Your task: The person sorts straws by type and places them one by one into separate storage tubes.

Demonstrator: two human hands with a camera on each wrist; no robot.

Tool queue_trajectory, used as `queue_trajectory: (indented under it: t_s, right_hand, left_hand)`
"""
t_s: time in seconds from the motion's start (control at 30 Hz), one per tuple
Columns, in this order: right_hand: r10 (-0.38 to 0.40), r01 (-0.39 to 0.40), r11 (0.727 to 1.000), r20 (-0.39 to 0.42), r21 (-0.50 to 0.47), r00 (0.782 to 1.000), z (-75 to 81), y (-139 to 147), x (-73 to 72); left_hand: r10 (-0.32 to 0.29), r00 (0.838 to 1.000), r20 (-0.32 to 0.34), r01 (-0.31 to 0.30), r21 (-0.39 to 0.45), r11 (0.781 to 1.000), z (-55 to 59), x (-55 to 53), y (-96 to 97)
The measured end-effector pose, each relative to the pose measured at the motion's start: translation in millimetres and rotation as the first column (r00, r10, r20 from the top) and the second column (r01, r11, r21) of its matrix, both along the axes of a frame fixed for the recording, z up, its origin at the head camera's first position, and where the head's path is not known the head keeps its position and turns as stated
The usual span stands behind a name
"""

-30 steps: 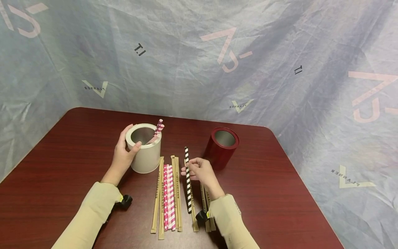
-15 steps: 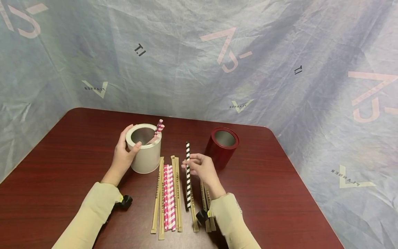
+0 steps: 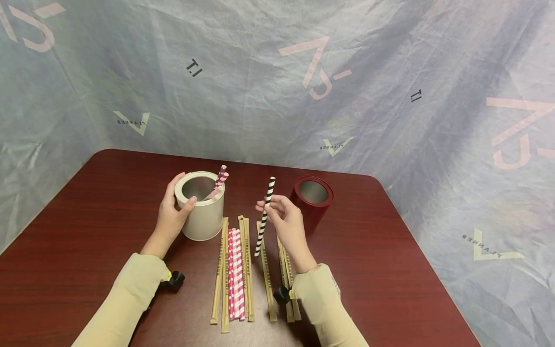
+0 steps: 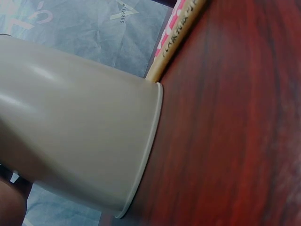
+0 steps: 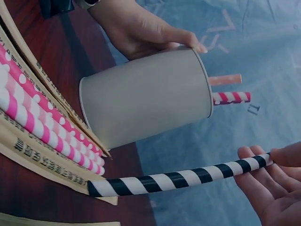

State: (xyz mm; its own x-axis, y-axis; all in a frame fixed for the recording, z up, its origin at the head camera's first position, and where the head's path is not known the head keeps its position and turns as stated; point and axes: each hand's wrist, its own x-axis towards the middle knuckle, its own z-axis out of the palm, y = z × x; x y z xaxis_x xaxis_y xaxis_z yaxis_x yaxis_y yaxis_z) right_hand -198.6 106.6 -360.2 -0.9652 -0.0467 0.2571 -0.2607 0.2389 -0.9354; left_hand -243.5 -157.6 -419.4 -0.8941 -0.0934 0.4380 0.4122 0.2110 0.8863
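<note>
My left hand (image 3: 170,216) holds the off-white can (image 3: 204,222), thumb over its rim and fingers round the outer side. Several pink and purple patterned straws (image 3: 222,177) lean inside against its right rim. Above the table, my right hand (image 3: 289,225) pinches a black-and-white striped straw (image 3: 261,234) between thumb and fingers, tilted with its top to the right. In the right wrist view the striped straw (image 5: 178,179) hangs free of the can (image 5: 146,99). The left wrist view shows the can's wall (image 4: 80,127), with only a bit of a finger at the lower left.
Pink-and-white straws (image 3: 236,277) lie side by side between brown paper-wrapped straws (image 3: 218,274). More wrapped straws (image 3: 266,279) lie under and beside my right forearm. A red can (image 3: 313,207) stands behind my right hand. A printed cloth (image 3: 260,86) hangs behind the dark red table (image 3: 381,270).
My right hand has lifted the striped straw off the table, up and slightly right, and its top now tilts right. My left hand and the off-white can have stayed in place.
</note>
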Motion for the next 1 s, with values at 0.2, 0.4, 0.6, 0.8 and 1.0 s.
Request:
queue_trajectory:
  t_s: [0.2, 0.4, 0.6, 0.8, 1.0]
  right_hand:
    - [0.022, -0.024, 1.000, -0.165, -0.012, 0.986, 9.9, -7, 4.4]
    - [-0.005, -0.010, 0.999, -0.346, -0.044, 0.938, 17.8, -17, 6.3]
    - [-0.064, -0.002, 0.991, -0.503, -0.131, 0.862, 28.8, -28, 6.6]
    - [-0.097, -0.020, 0.982, -0.592, -0.188, 0.800, 42.9, -39, 10.8]
    - [-0.084, -0.032, 0.987, -0.677, -0.158, 0.731, 50.9, -50, 12.3]
  left_hand:
    - [0.000, 1.000, -0.005, 0.000, 0.002, 1.000, 0.4, -0.5, -0.7]
    - [0.013, 1.000, 0.000, -0.013, 0.001, 1.000, -0.2, -0.1, -2.2]
    - [0.011, 1.000, 0.007, -0.011, -0.002, 1.000, -1.1, -0.5, -2.4]
    - [0.012, 1.000, 0.003, -0.012, 0.000, 1.000, -0.1, 0.1, -0.6]
    - [0.004, 1.000, -0.007, -0.004, 0.010, 1.000, 1.3, 1.6, 1.1]
